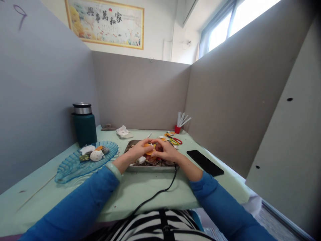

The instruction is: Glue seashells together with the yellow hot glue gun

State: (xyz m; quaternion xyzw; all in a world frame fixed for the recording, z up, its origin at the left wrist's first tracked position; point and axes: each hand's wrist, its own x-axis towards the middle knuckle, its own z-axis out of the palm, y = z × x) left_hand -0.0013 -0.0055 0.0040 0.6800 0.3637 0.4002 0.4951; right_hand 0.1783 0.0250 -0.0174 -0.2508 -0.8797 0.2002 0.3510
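Observation:
A metal tray [150, 169] filled with shells and small brownish pieces lies at the middle of the table. Over it, my left hand [137, 150] has its fingers closed on an orange shell-like piece [148, 149]. My right hand [167, 150] meets it from the other side, fingers curled round toward the same piece; what its fingertips pinch is too small to make out. A white shell [142, 159] shows in the tray below my left hand. A black cable [160, 191] runs from the tray's right front edge toward my lap.
A blue shell-shaped dish [67, 169] with shells and a green bottle [85, 129] stand at the left. Crumpled tissue [123, 132], scissors [175, 140] and a red cup [177, 129] of white sticks are behind. A black phone-like slab [205, 162] lies right. Grey partitions surround the table.

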